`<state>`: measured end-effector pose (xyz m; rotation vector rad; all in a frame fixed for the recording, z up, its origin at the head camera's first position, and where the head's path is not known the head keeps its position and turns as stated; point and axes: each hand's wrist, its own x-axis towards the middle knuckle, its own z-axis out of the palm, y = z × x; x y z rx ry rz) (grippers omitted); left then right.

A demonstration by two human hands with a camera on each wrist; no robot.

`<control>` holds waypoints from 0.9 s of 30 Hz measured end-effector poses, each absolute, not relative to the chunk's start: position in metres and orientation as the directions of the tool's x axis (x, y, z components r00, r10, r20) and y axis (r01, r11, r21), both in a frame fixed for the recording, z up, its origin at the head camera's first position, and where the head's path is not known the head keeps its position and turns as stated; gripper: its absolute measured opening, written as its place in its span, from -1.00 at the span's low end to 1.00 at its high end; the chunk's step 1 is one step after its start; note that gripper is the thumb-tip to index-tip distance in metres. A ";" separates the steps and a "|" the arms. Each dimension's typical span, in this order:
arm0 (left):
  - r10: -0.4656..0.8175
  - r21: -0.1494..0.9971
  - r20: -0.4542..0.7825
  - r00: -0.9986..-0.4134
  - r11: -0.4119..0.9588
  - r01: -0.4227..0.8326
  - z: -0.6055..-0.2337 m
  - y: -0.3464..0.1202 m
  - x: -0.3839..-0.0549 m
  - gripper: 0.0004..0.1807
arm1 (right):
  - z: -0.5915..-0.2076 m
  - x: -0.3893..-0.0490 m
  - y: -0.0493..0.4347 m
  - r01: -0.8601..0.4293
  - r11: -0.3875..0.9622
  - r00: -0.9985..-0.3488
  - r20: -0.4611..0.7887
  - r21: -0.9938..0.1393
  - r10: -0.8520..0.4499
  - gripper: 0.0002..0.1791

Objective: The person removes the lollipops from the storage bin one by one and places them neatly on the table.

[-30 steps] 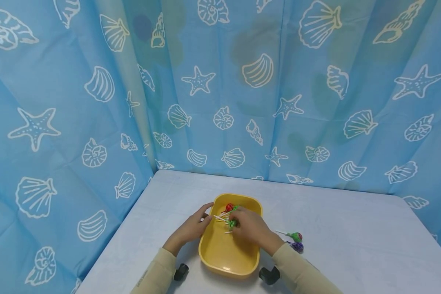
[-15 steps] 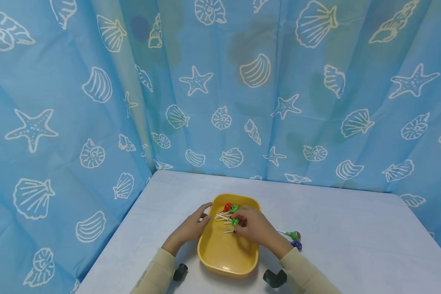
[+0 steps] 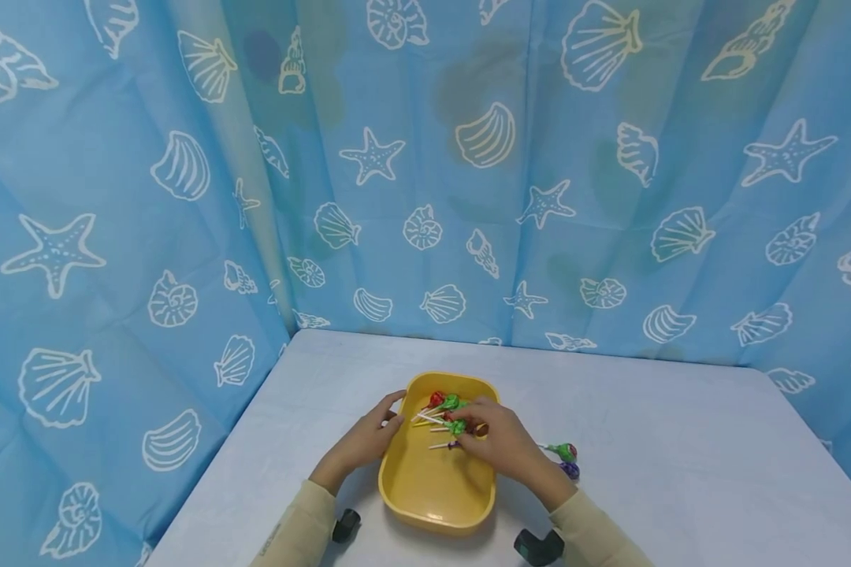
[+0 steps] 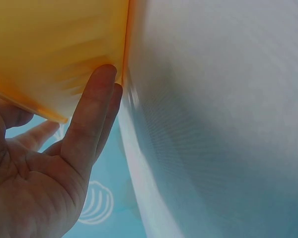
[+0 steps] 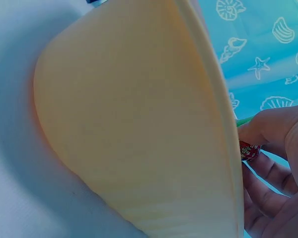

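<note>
A yellow plastic tub stands on the table. My left hand holds its left side, thumb at the rim, with long fingers along the outer wall in the left wrist view. Several wrapped lollipops lie in the tub's far half, among them a red one and a green one, white and yellow sticks pointing left. Reaching over the right rim, my right hand pinches a lollipop with red and green wrapping, partly hidden by the fingers. A purple-wrapped lollipop shows below the fingertips.
Right of the tub, a green lollipop and a purple lollipop lie on the white tabletop. Dark wrist cameras show near both sleeves. A blue seashell curtain hangs behind and to the left.
My right hand has shifted slightly right within the tub, showing more of the lollipops under its fingers. The left hand keeps its place on the tub. The head view has swung slightly right.
</note>
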<state>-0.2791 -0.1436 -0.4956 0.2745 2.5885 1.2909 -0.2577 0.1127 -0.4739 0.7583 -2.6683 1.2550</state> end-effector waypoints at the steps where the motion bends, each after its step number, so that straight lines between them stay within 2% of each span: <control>1: 0.270 0.802 -0.123 -0.955 0.594 0.064 -0.495 -0.144 -0.279 -0.43 | -0.474 -0.257 0.113 -0.472 0.535 -0.874 0.292 -0.700 -0.389 -0.69; 11: 0.256 0.799 -0.128 -0.958 0.599 0.054 -0.495 -0.143 -0.280 -0.43 | -0.473 -0.249 0.121 -0.438 0.532 -0.893 0.284 -0.725 -0.349 -0.73; 27: 0.272 0.804 -0.117 -0.955 0.590 0.069 -0.496 -0.144 -0.280 -0.43 | -0.474 -0.240 0.140 -0.443 0.510 -0.894 0.324 -0.737 -0.309 -0.69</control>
